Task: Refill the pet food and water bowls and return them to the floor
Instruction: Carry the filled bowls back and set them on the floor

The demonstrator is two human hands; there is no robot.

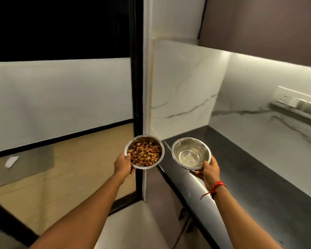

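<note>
Kibble bowl (145, 139): your left hand (123, 164) grasps its 8 o'clock rim, above the floor (70, 186).
Water bowl (191, 143): your right hand (207, 170) grasps its 4 o'clock rim, over the table (258, 186) edge.
Hazard: one-sided rim holds; any tilt likely spills.

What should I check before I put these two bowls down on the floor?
1. Food bowl filled with kibble: ok.
2. Water bowl filled: ok, it seems to hold clear water.
3. Left hand grips the food bowl's rim: ok.
4. Right hand grips the water bowl's rim: ok.
5. Both bowls roughly level, no spill seen: ok.
6. Landing spot on the floor: cannot tell, mostly out of view.
</note>
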